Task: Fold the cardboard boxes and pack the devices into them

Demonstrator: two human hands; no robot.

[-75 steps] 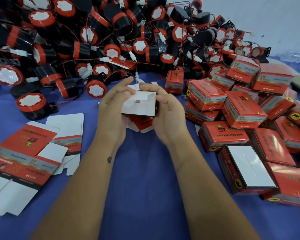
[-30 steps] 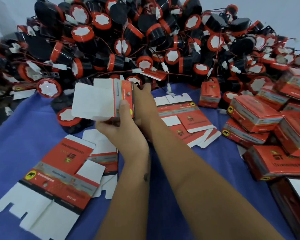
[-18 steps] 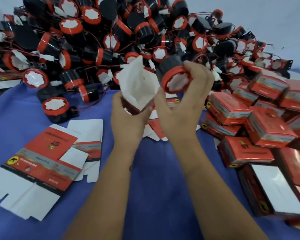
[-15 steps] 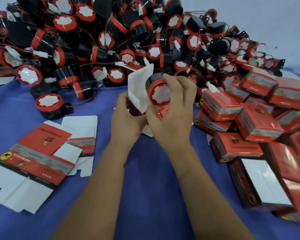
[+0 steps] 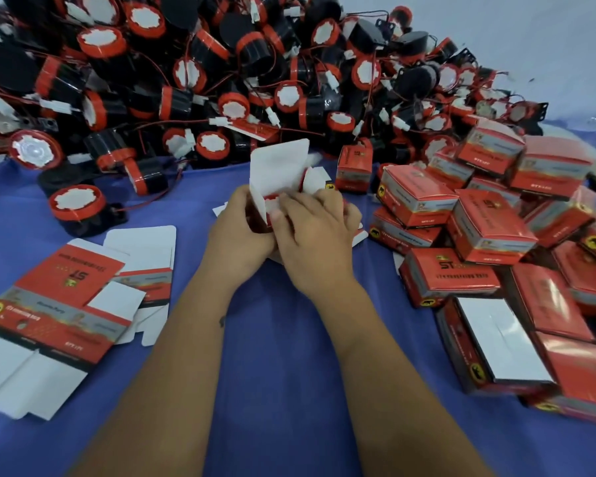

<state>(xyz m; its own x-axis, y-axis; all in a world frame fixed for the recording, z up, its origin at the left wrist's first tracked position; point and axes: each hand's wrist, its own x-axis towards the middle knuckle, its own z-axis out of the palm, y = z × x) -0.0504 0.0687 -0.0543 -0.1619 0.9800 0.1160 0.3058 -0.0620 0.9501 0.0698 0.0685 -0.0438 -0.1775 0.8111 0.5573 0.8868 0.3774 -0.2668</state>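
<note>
Nearest, flat unfolded boxes [image 5: 66, 304] are spread on the blue surface [image 5: 283, 373] at the left. At centre an open box [image 5: 276, 170] is gripped by the left hand [image 5: 236, 232] — a device [image 5: 272, 201] is pressed down into it by the curled fingers of the right hand [image 5: 315, 235]. Packed boxes [image 5: 489, 228] are stacked at the right — farther back, loose devices [image 5: 221, 63] are heaped.

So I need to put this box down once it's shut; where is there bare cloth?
Bare blue cloth lies between the forearms, and between the flat box blanks and the left hand. The device heap behind and the packed boxes rightward are crowded.
</note>
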